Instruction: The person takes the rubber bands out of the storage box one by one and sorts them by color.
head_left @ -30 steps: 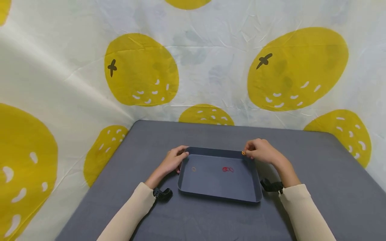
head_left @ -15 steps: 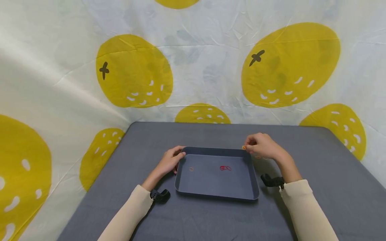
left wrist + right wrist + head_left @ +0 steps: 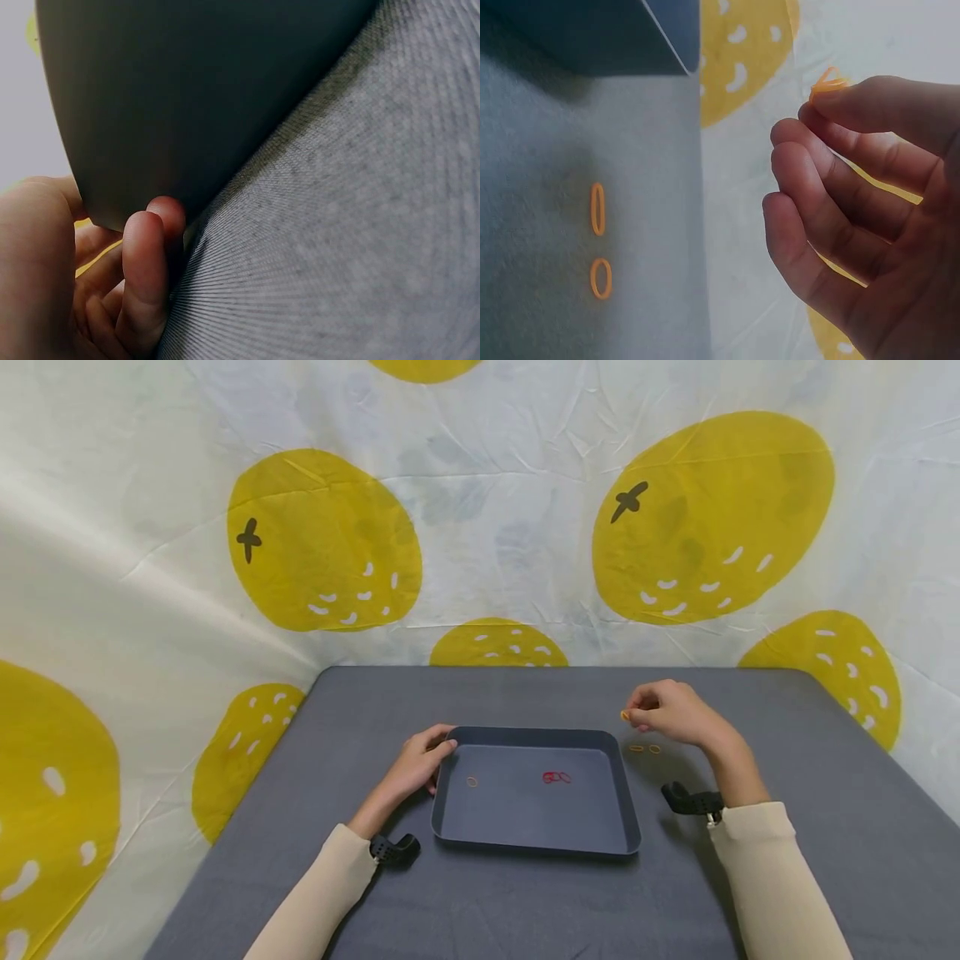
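A dark grey tray lies on the table, holding red rubber bands near its middle and one orange rubber band at its left. My left hand grips the tray's far left corner, thumb at the rim; in the left wrist view its fingers curl against the outer wall. Above the table, past the far right corner, my right hand pinches a small bunch of orange rubber bands between thumb and index finger. Below it lie two orange rubber bands, apart from the tray.
The grey cloth-covered table extends around the tray. Behind and to the left hangs a white curtain with large yellow fruit prints. A black wrist camera sits on my right wrist, another black camera on my left.
My right hand has moved away from the tray's far right corner, up and to the right, with the orange bands. Two orange bands on the table have come into sight. The left hand keeps its grip.
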`<action>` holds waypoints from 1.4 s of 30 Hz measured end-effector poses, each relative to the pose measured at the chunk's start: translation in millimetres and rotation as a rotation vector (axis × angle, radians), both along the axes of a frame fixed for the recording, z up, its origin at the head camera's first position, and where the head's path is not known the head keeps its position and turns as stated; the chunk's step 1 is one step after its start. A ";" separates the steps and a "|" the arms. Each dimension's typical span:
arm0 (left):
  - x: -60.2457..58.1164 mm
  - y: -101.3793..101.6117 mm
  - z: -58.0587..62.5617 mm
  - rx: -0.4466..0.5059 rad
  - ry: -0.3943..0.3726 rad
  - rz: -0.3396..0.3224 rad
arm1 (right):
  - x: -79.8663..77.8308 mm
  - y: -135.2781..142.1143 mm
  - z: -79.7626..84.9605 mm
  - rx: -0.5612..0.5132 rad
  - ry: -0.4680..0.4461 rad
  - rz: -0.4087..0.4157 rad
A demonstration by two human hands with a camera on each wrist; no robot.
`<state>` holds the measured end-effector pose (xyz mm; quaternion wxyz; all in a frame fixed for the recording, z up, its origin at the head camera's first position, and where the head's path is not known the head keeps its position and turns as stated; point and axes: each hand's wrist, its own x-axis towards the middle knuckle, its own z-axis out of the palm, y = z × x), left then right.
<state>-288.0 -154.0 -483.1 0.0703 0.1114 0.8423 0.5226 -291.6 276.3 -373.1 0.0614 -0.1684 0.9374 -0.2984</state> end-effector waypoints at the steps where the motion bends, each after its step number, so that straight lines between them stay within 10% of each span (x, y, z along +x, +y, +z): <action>1: 0.0 0.0 0.0 -0.001 -0.001 0.002 | 0.0 2.0 1.0 0.001 0.001 -0.004; 42: 0.9 1.3 0.5 -0.008 0.009 -0.003 | -11.9 69.2 -53.3 0.180 -0.123 -0.111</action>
